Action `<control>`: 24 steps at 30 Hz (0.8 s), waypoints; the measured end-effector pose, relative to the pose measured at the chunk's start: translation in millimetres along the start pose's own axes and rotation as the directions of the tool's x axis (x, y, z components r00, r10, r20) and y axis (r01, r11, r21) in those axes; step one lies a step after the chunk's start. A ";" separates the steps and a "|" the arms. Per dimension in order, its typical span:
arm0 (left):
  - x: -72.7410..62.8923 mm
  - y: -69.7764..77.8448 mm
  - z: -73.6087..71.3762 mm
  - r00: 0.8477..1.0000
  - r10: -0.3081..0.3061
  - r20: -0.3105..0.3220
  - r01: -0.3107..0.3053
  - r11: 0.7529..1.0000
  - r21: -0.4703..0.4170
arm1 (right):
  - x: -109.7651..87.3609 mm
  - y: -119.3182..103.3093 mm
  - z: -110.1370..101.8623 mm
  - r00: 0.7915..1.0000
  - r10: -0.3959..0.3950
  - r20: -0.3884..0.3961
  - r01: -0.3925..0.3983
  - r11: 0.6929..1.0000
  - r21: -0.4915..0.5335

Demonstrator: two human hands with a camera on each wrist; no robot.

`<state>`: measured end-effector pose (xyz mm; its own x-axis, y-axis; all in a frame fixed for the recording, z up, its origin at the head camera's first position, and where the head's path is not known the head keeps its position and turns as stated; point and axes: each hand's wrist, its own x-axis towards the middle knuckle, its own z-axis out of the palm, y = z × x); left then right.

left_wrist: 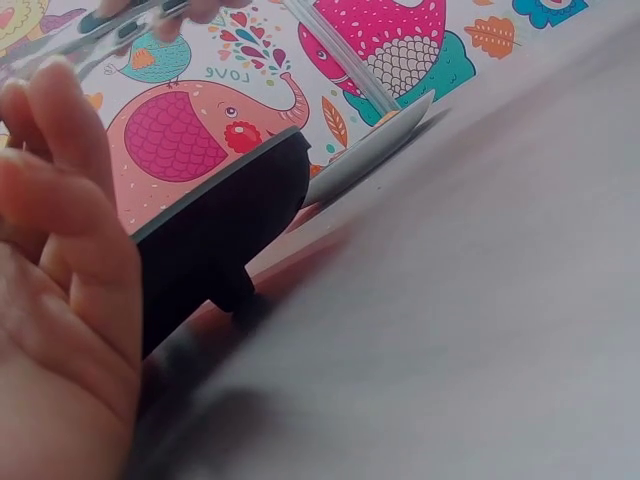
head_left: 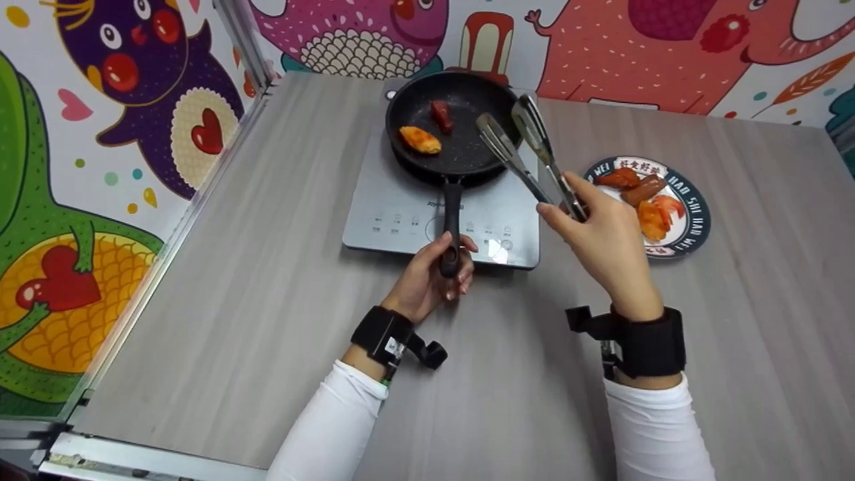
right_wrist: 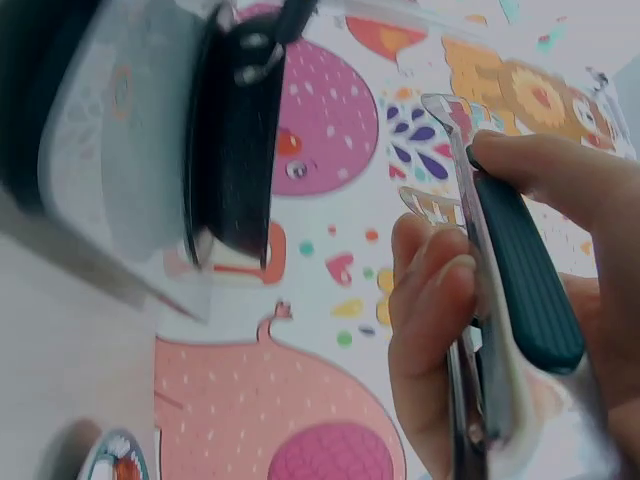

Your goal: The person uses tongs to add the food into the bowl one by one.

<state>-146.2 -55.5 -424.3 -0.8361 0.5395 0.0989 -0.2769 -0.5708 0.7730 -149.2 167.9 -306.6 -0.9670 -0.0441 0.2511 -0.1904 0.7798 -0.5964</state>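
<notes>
My left hand (head_left: pixel 421 280) holds the black frying pan (head_left: pixel 467 150) by its handle, thumb on one side and fingers curled at the other. In the pan lie a yellow-orange piece of food (head_left: pixel 421 140) and a dark red piece (head_left: pixel 441 117). My right hand (head_left: pixel 611 240) grips metal tongs (head_left: pixel 548 157) with green grip pads (right_wrist: pixel 530 270). Their arms are spread, tips over the pan's right side, with nothing between them. A round, dark-rimmed plate (head_left: pixel 698 217) right of the pan bears several orange and brown-red food pieces (head_left: pixel 642 189), partly behind the right hand.
Beneath the pan is a flat silver induction cooker (head_left: pixel 374 214) with touch controls, on a grey wood-grain table (head_left: pixel 254 280). Cartoon-printed panels (head_left: pixel 601 53) close off the back and the left side. A metal frame edge (head_left: pixel 133 454) runs along the front left.
</notes>
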 end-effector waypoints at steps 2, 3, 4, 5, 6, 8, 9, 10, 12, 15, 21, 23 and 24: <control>-1.2 -0.2 -0.2 1.000 0.009 -0.002 -0.009 1.000 0.000 | -0.2 4.4 -4.9 1.000 0.009 -0.006 -0.009 1.000 -0.002; -1.2 -0.5 -0.3 1.000 0.011 -0.003 -0.011 1.000 0.003 | -0.2 6.8 -7.3 1.000 0.009 -0.012 -0.009 1.000 -0.007; -1.0 -0.4 -0.1 1.000 0.013 -0.002 -0.013 1.000 0.009 | -0.2 9.3 -9.7 1.000 0.010 -0.020 -0.011 1.000 -0.013; -0.7 -0.5 0.0 1.000 0.013 0.001 -0.013 1.000 0.015 | -0.1 11.8 -12.3 0.999 0.010 -0.031 -0.011 1.000 -0.020; -0.4 -0.4 0.1 1.000 0.012 0.004 -0.012 1.000 0.024 | -0.2 14.5 -15.0 0.999 0.018 -0.036 -0.019 1.000 -0.024; -0.2 0.2 -0.1 1.000 0.008 0.008 -0.008 0.999 0.046 | 0.2 19.2 -20.0 0.999 0.033 -0.043 -0.034 0.999 -0.022; -0.5 0.7 -0.4 1.000 0.007 0.008 -0.007 0.998 0.057 | 0.6 21.6 -22.0 0.998 0.037 -0.046 -0.038 0.999 -0.020; -1.2 0.7 -0.6 1.000 0.006 0.006 -0.006 0.998 0.061 | 0.8 24.3 -23.9 0.998 0.041 -0.047 -0.042 0.999 -0.017; -2.8 0.8 -1.5 1.000 0.007 -0.002 -0.007 0.998 0.069 | 1.5 30.2 -27.4 0.998 0.048 -0.044 -0.049 0.999 -0.016; -4.3 1.7 -2.4 1.000 0.008 -0.010 -0.008 0.998 0.068 | 3.4 41.6 -31.9 0.998 0.042 -0.055 -0.044 0.999 -0.031; -1.8 0.4 0.0 1.000 0.007 0.001 -0.007 0.998 0.058 | 0.9 68.4 -51.8 0.980 0.199 -0.007 -0.199 0.979 -0.046; -0.1 -1.5 1.7 1.000 0.006 0.004 -0.006 0.999 0.053 | -2.7 78.0 -61.0 0.965 0.261 0.007 -0.260 0.965 -0.044; 0.6 -3.0 2.6 1.000 0.004 0.004 -0.004 0.999 0.051 | -4.9 82.8 -65.4 0.958 0.287 0.009 -0.286 0.957 -0.043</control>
<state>-144.6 -51.9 -424.9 -0.8352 0.5398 0.1048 -0.2487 -0.5408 0.8036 -149.1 273.5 -307.4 -0.9824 0.1759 0.0627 0.1018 0.7862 -0.6096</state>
